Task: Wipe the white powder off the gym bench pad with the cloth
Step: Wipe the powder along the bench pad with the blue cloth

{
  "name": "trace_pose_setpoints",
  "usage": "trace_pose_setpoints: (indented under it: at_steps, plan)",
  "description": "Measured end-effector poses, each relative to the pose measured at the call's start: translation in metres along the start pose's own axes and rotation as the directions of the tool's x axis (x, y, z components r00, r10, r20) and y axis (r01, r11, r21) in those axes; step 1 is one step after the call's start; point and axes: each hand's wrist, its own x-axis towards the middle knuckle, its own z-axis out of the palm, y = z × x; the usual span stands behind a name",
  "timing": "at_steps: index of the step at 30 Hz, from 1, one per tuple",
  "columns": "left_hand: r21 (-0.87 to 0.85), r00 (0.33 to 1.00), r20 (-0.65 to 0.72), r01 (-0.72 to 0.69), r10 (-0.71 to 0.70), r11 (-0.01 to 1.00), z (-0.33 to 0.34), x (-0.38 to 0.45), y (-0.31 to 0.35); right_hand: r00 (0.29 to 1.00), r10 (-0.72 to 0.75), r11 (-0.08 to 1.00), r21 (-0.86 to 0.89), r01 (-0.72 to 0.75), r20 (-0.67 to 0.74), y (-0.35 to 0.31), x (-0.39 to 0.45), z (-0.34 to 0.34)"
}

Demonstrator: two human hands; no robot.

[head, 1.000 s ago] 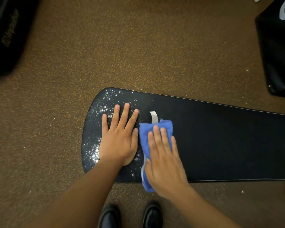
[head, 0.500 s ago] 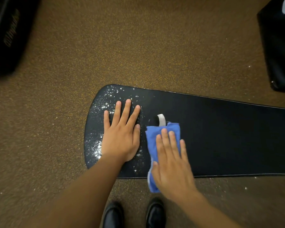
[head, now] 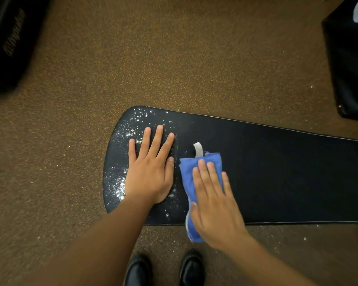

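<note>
Speckled brown rubber flooring point(head: 174, 65) surrounds the black gym bench pad point(head: 277, 172), which serves as the worktop and as the reference for every position below. Its long axis runs from the rounded end on your left off the right edge of the view. White powder point(head: 120, 182) is concentrated at that rounded end, around and beyond your left hand point(head: 151, 170), which lies flat on the pad with its fingers point(head: 157, 139) slightly spread and gripping nothing. The blue cloth point(head: 188, 174) lies just right of that hand, folded into a strip set across the pad's width, with its near end hanging over the pad's near edge and a pale tag at its far end. Your right hand point(head: 213, 205) presses it flat, fingers extended and close together, not clamped. Expect the cloth to be light, soft and liable to bunch; hold it by palm pressure across the fold. Judge the pad firm, smooth and stable. Powder is loose and should sweep readily.
</note>
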Motion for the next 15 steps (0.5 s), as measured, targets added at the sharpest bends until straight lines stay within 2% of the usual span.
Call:
trace_pose_setpoints:
  at_steps: [3,6,9,13,15]
  plan:
    - [0.006,1.000,0.008,0.005,-0.005,1.000,-0.001,-0.001,0.000,0.980,0.201,0.980,0.008,-0.201,-0.004,0.032,0.031,-0.006]
    - [0.005,1.000,0.007,0.009,-0.009,1.000,-0.001,-0.001,0.001,0.925,0.379,0.924,0.070,-0.377,-0.024,0.022,0.096,-0.015]
    - [0.006,1.000,0.010,0.002,-0.002,1.000,0.000,0.000,0.000,0.951,0.305,0.952,0.049,-0.303,-0.043,-0.009,0.120,-0.012]
    - [-0.005,1.000,0.013,-0.005,0.005,1.000,-0.001,0.001,-0.001,0.997,0.072,0.997,0.008,-0.072,0.011,-0.010,0.048,-0.005]
    - [-0.002,1.000,0.009,-0.007,0.007,1.000,-0.002,0.000,0.000,1.000,0.021,1.000,0.000,-0.021,0.019,0.011,0.022,-0.005]
